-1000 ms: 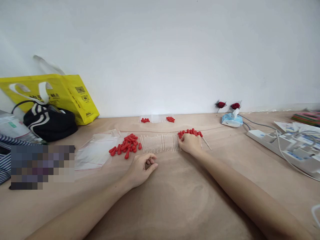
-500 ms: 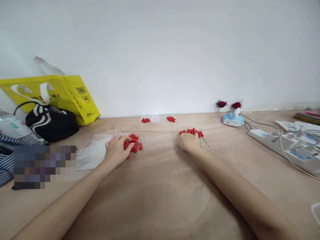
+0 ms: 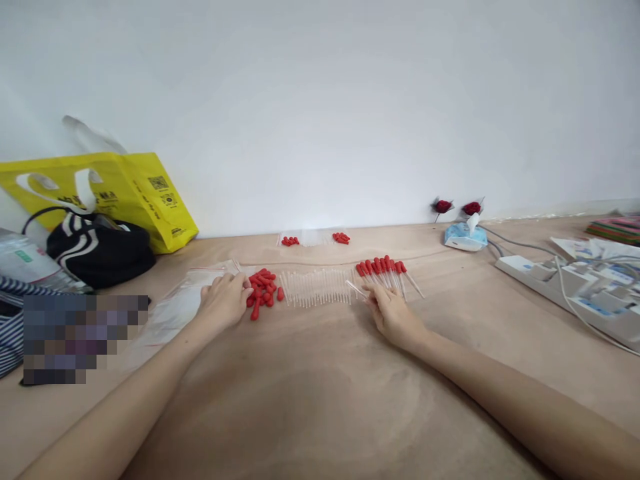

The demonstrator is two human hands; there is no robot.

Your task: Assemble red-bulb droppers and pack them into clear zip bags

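My right hand (image 3: 393, 313) pinches a thin, pale dropper tube (image 3: 355, 288) between thumb and fingers, its free end pointing left. Just below that tube's tip lies a row of similar clear tubes (image 3: 317, 287), side by side. Beyond my right hand, several tubes with red bulbs on their ends (image 3: 383, 265) are laid out like a fan. My left hand (image 3: 224, 301) rests at the left edge of a loose heap of red rubber-looking bulbs (image 3: 263, 287). Its fingers are curled together, and what they hold, if anything, is hidden.
Zip bags (image 3: 175, 303) lie left of my left hand. Small bags with red bulbs (image 3: 341, 238) lie by the wall. A yellow bag (image 3: 170, 207) and a black pouch (image 3: 105, 250) stand left. Rightward are a wipes pack (image 3: 465, 237) and a power strip (image 3: 565, 293) with cables.
My right hand has drawn back from the tubes, turned, and now holds one tube; the red-bulbed fan shows more fully. My left hand has shifted slightly left and its fingers have drawn together.
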